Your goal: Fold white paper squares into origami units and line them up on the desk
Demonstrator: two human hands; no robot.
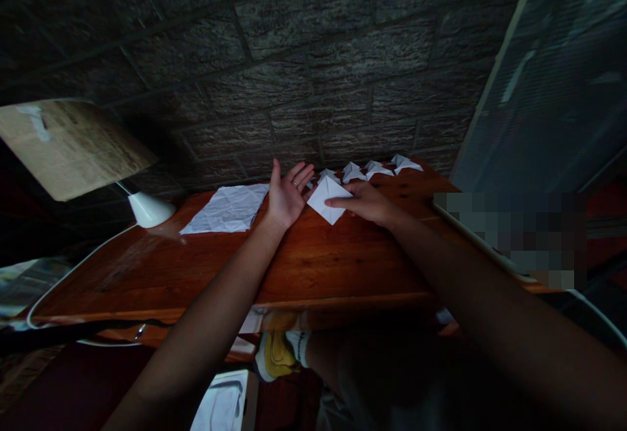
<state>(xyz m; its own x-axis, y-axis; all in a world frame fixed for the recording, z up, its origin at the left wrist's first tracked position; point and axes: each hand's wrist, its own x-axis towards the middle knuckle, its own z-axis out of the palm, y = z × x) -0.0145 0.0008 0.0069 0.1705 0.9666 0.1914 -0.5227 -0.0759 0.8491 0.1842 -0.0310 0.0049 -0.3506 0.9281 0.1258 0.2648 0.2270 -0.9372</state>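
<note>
Between thumb and fingers, my right hand [365,204] pinches a folded white paper square [329,197], turned cornerwise, above the wooden table. Crease lines meet near the middle of its face. My left hand [288,194] is just left of the paper, palm up with the fingers spread and a ring on one of them. Nothing lies in that palm. Behind the hands, several folded white paper figures [379,170] stand in a row along the wall; my hands and the square partly hide those at the left end.
Creased white sheets [228,209] lie on the wooden table [313,268] to the left. Beyond them stands a white-based lamp [149,209] with a cardboard shade [73,147]. A blurred-out, pixelated object [509,238] is at right. A stone-patterned wall [304,59] rises behind.
</note>
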